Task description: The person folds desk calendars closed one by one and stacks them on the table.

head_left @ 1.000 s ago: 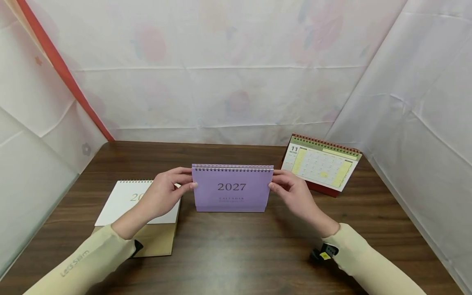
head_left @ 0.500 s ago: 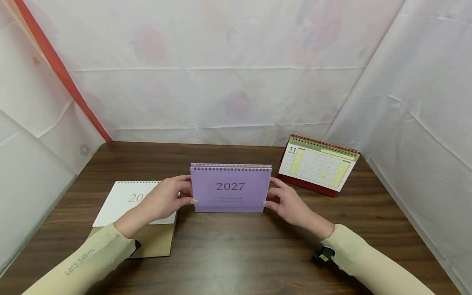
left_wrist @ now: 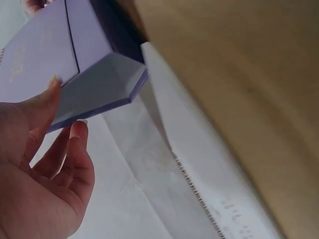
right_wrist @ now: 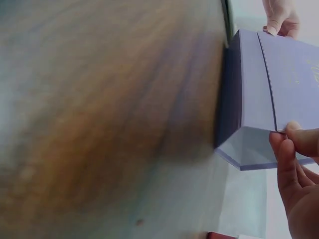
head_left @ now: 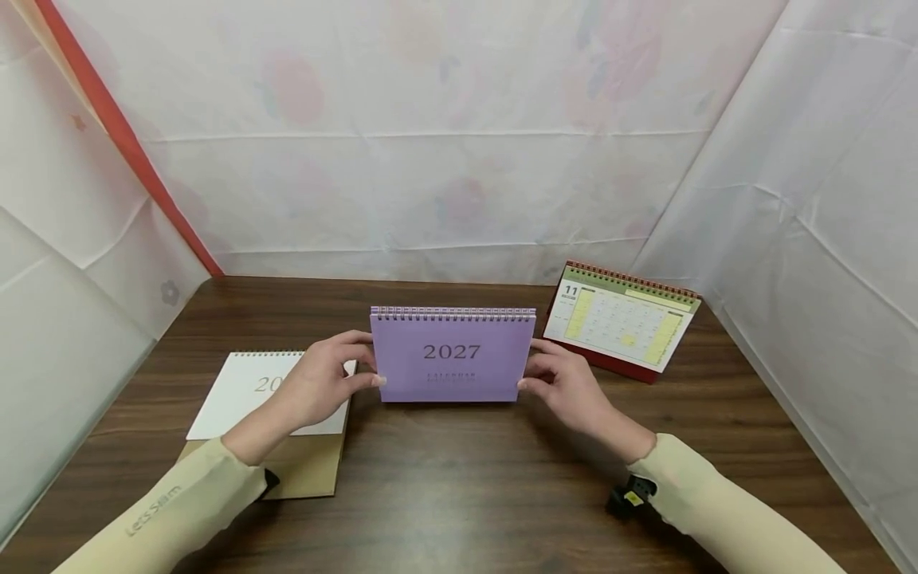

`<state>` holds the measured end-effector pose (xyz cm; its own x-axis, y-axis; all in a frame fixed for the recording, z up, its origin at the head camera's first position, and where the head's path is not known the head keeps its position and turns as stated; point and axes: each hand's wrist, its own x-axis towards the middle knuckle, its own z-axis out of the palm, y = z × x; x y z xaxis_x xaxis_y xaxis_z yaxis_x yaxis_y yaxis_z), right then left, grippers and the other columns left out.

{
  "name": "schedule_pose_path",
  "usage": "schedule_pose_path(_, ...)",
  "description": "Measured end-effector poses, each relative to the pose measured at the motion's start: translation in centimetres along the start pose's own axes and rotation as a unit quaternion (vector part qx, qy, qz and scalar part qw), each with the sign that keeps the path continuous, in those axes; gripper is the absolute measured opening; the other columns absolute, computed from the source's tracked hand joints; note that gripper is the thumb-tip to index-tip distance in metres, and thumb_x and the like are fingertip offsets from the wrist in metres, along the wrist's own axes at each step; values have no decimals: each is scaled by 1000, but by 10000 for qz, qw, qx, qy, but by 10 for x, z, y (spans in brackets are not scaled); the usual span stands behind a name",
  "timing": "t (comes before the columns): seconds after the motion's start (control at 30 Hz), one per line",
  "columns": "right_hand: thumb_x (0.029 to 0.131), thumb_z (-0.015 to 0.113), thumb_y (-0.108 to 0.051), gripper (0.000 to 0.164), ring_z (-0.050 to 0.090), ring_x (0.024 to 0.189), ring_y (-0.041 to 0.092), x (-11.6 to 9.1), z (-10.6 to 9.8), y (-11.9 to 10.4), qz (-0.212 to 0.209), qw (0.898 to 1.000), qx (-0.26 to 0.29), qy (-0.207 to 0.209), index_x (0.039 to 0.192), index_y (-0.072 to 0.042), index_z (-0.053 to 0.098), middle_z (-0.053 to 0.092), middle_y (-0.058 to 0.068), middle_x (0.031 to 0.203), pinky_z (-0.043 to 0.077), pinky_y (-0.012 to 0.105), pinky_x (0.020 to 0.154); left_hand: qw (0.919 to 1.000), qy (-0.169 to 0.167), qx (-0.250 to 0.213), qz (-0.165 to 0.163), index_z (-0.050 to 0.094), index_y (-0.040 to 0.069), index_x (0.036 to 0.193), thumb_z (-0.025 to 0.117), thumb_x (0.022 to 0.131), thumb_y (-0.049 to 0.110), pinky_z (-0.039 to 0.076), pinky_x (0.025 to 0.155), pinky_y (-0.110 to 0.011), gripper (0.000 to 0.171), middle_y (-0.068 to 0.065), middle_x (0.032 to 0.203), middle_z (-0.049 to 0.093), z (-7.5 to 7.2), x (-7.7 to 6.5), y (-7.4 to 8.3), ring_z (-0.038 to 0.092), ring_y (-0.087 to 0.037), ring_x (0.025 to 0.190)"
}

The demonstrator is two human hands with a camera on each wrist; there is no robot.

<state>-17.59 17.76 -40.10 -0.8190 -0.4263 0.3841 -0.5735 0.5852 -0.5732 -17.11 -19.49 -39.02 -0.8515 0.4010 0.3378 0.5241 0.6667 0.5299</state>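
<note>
A purple desk calendar (head_left: 452, 355) marked 2027 stands upright in the middle, its twin-ring spine on top and a dark shadow under its bottom edge. My left hand (head_left: 326, 383) pinches its left side, thumb on the front cover and fingers behind. On the opposite side, my right hand (head_left: 566, 387) holds the calendar the same way. The left wrist view shows the hollow, folded stand of the purple calendar (left_wrist: 94, 89) from its end, with my left thumb near the cover's lower corner. In the right wrist view, right thumb and fingers pinch the near edge.
A white calendar (head_left: 229, 399) on a tan stand lies at the left, partly beneath my left forearm. Back right stands a red-based calendar (head_left: 620, 319) showing an 11 page. Pale cloth walls (head_left: 459, 159) enclose the brown wooden table (head_left: 445, 494).
Both hands have shifted lower along the purple calendar's sides. The calendar has then moved up in the head view, and a shadow now shows beneath it. The other calendars stay put.
</note>
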Motion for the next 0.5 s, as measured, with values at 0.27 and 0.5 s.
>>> schedule_pose_path(0.27, 78, 85, -7, 23, 66, 111, 18, 0, -4, -4, 390, 9979, 301, 426, 101, -10, 79, 72, 5, 115, 56, 35, 81, 9990, 122, -357, -229, 71, 17, 91, 82, 84, 16, 50, 63, -29, 13, 0, 107, 69, -3, 0, 5, 65, -21, 89)
schedule_pose_path(0.5, 81, 82, -4, 40, 71, 83, 15, -1, -3, -9, 1161, 9880, 965, 317, 119, -6, 70, 73, 10, 108, 57, 29, 71, 9949, 213, -736, -662, 65, 15, 107, 81, 86, 19, 48, 66, -29, 26, 6, 92, 68, 2, -2, 3, 61, -12, 84)
